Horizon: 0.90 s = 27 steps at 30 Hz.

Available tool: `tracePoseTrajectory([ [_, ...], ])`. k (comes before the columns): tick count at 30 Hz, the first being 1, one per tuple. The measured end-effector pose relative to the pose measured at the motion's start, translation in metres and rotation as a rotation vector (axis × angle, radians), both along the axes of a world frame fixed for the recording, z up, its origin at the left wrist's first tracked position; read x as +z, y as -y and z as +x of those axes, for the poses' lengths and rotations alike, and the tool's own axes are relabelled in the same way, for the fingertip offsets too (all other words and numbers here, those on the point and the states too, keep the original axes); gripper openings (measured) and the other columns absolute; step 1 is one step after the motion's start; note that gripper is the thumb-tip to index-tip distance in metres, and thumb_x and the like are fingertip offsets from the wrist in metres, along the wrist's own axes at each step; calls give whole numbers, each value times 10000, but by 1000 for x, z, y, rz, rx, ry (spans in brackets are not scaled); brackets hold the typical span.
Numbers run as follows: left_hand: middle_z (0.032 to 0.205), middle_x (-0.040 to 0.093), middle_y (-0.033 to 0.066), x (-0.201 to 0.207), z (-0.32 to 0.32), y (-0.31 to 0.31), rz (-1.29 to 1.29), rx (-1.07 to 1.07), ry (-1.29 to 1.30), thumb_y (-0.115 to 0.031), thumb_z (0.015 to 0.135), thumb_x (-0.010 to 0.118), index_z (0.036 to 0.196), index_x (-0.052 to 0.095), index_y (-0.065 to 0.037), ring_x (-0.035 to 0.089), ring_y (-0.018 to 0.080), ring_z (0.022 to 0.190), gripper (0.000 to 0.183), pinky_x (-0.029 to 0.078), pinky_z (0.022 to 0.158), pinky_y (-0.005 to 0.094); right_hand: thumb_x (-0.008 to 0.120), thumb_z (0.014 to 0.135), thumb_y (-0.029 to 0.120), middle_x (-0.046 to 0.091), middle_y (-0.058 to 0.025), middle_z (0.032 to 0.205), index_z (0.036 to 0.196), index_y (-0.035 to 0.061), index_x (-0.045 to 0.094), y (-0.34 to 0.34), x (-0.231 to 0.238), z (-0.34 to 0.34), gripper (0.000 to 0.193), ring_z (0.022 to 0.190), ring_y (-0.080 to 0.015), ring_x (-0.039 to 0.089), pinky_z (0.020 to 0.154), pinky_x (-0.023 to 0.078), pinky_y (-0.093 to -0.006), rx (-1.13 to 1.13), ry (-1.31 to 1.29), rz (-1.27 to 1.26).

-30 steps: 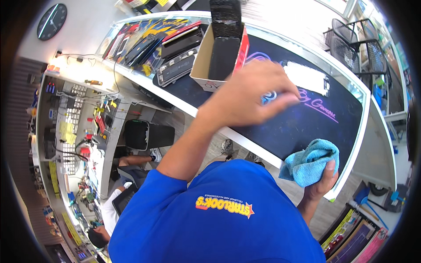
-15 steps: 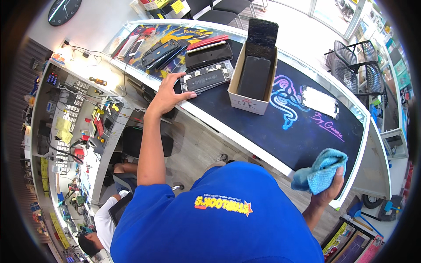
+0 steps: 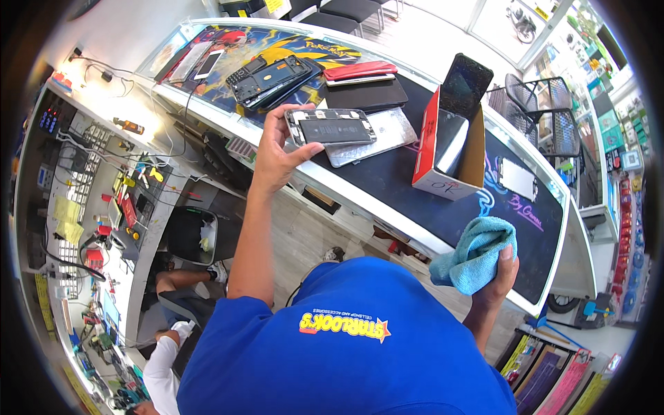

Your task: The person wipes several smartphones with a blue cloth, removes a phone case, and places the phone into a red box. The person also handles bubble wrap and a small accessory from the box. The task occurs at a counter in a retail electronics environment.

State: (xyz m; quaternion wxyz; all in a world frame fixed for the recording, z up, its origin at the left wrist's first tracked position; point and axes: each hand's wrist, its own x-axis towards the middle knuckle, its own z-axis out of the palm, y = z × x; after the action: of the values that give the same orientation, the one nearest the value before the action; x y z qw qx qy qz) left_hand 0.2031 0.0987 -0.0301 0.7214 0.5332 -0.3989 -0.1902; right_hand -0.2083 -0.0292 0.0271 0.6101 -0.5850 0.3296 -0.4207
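Between the thumb and fingers of my left hand (image 3: 278, 153) is a phone without its back cover (image 3: 333, 130), its dark battery and inner parts showing. It is tilted and raised over a silvery flat panel (image 3: 373, 146) on the counter. A bunched teal cloth (image 3: 474, 254) is gripped in my right hand (image 3: 496, 280), near the counter's front edge. Right of the panel stands an open box (image 3: 430, 138) with red and white sides; dark phone-like pieces (image 3: 466, 86) rest in it, one sticking up. A dark flat device (image 3: 366, 95) lies behind the raised phone.
A pile of dark phones and parts (image 3: 273, 79) lies at the back left, near a white phone (image 3: 209, 63). Red cases (image 3: 360, 70) are stacked behind. A white plate-like part (image 3: 519, 180) lies right of the box. A seated person (image 3: 162, 366) is at the lower left by a cluttered workbench.
My left hand has lifted the opened phone off the counter, uncovering more of the silvery panel. The right hand still holds the cloth. The whole view has shifted and turned slightly.
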Motion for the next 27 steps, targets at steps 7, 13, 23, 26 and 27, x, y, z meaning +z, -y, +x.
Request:
tracePoseTrajectory([
  [7, 1407, 680, 208, 1, 13, 16, -265, -30, -401, -433, 953, 845, 1387, 525, -76, 719, 241, 1188, 646, 610, 1025, 410, 557, 1055, 503, 761, -191, 1099, 1297, -105, 666, -27, 10, 14, 664, 966, -233, 738, 877, 577, -339, -80, -28, -14],
  [13, 1335, 715, 202, 71, -6, 53, -257, -152, -400, -591, 1008, 713, 1474, 514, -77, 759, 280, 1132, 721, 656, 982, 426, 591, 1067, 486, 755, -123, 1056, 1278, -63, 686, -32, -5, 2, 596, 911, -169, 712, 829, 567, -303, -97, -73, 15],
  [23, 1091, 709, 91, 141, -141, 154, -65, -107, 126, -154, 923, 908, 1497, 501, 17, 656, 101, 871, 724, 530, 770, 212, 562, 1089, 459, 745, -124, 1054, 1279, -56, 681, -8, -24, -69, 562, 898, -172, 708, 806, 567, -302, -216, -3, 57],
  [26, 1143, 785, 181, 147, -168, 155, 376, 171, 640, -584, 862, 882, 1457, 624, -34, 761, 191, 1014, 850, 629, 888, 367, 550, 1092, 467, 745, -126, 1051, 1280, -58, 681, 14, -23, -89, 573, 898, -173, 709, 804, 566, -302, -188, -8, 42],
  [27, 1087, 793, 208, 149, -174, 163, 522, 189, 659, -721, 785, 862, 1383, 704, -47, 781, 239, 1006, 915, 616, 871, 381, 551, 1086, 482, 747, -128, 1053, 1279, -61, 684, 21, -24, -94, 591, 902, -176, 709, 809, 565, -307, -169, 0, 53],
])
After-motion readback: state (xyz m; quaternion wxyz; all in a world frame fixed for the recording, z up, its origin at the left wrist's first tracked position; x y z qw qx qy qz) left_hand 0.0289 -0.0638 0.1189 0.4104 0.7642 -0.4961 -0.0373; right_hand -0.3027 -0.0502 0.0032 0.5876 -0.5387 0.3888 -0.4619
